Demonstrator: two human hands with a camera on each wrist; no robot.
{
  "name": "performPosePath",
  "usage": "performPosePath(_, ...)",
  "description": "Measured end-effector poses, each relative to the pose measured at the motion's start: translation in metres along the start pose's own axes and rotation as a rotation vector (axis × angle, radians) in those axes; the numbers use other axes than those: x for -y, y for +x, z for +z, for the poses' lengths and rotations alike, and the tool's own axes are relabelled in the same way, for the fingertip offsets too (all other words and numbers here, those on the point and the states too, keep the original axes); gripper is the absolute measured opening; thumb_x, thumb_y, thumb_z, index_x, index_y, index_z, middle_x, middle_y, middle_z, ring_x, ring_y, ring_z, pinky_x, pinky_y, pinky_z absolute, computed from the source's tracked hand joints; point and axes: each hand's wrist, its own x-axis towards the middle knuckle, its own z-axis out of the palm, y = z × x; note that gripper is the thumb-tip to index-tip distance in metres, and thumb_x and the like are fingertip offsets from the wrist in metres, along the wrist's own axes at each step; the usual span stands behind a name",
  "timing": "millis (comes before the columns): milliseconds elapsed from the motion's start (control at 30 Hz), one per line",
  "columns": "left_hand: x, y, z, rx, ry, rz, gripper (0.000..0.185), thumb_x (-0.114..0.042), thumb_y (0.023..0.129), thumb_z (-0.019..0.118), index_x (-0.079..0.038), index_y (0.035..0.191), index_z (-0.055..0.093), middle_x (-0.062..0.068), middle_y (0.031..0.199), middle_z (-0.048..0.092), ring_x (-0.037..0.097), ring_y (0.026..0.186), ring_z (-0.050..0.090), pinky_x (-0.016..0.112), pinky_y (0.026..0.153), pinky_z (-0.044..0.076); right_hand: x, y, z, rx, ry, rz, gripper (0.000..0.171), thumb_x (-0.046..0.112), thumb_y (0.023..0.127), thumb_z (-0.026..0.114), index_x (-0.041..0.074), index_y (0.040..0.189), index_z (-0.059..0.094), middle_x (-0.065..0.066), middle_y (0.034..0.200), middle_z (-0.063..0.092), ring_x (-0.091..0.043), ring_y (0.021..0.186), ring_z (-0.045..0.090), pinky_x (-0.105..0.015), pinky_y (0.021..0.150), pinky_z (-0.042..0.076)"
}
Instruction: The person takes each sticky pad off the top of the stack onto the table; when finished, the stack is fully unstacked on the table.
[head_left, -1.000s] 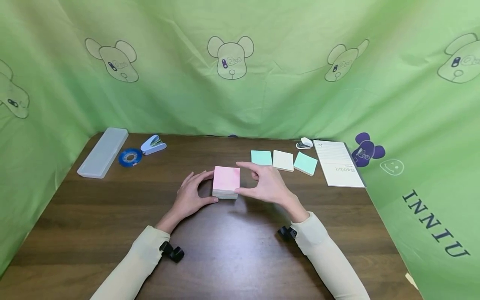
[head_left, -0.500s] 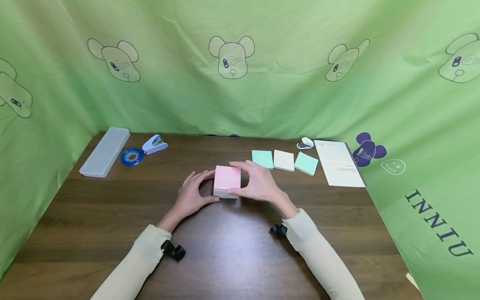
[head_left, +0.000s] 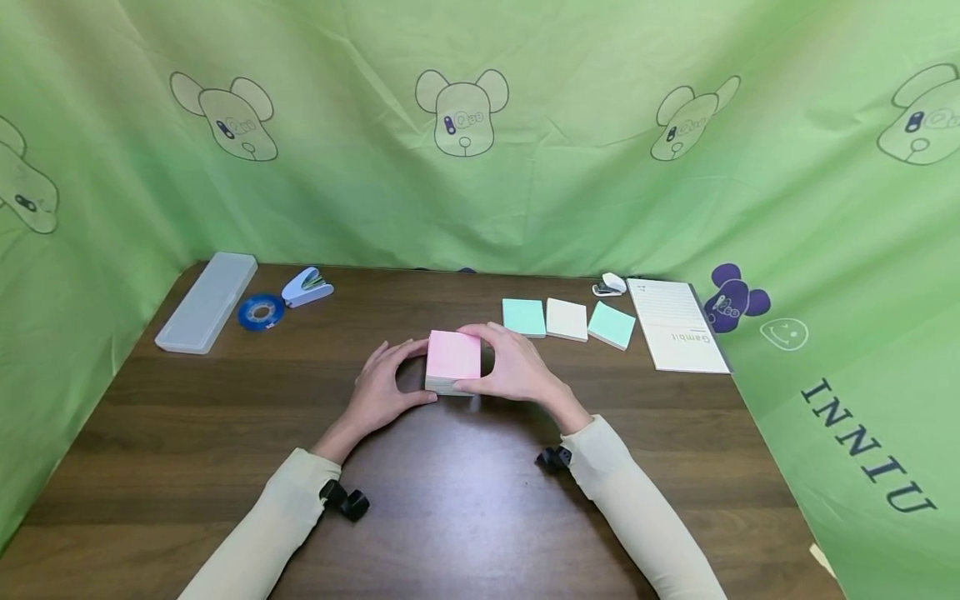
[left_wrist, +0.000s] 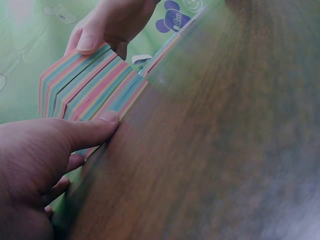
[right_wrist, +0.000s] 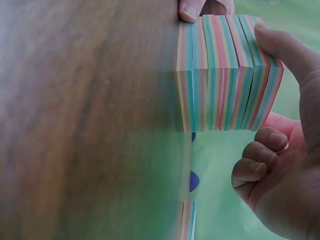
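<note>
A stack of sticky note pads, pink on top, stands on the table in front of the person. Striped pink, yellow and blue edges of the stack show in the right wrist view. The left hand grips its base from the left, thumb at the lowest pads on the near side. From the right, the right hand pinches the top of the stack between thumb and index finger, its other fingers curled in below. Both index fingertips are partly hidden behind the stack.
Behind the right hand lie two mint sticky note pads and a white-topped pad. A white mini stapler and a notebook are farther right. At back left are a translucent case, blue tape and a blue stapler.
The right hand has moved left onto the stack, and its thumb and index finger now pinch the upper pads. The left hand has stayed in place at the base.
</note>
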Motion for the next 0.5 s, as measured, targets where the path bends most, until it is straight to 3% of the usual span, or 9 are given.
performPosePath(133, 0.0009, 0.0002, 0.0001, -0.001, -0.004, -0.006, 0.091, -0.021, 0.080, 0.103, -0.008, 0.159, 0.059, 0.014, 0.151, 0.070, 0.041, 0.156, 0.049, 0.055, 0.139, 0.017, -0.0010, 0.0013, -0.0008, 0.009, 0.021, -0.008, 0.079, 0.048, 0.078, 0.097, 0.016, 0.144, 0.069, -0.001, 0.125, 0.073, -0.020, 0.109, 0.067, -0.048, 0.093, 0.058)
performPosePath(500, 0.0001, 0.0007, -0.0006, -0.002, -0.012, -0.002, 0.091, -0.022, 0.080, 0.103, -0.008, 0.159, 0.059, 0.014, 0.151, 0.069, 0.041, 0.156, 0.049, 0.054, 0.139, 0.018, -0.0031, 0.0011, -0.0029, -0.014, 0.071, -0.026, 0.078, 0.047, 0.075, 0.097, 0.016, 0.141, 0.069, -0.001, 0.124, 0.073, -0.019, 0.109, 0.067, -0.045, 0.094, 0.058)
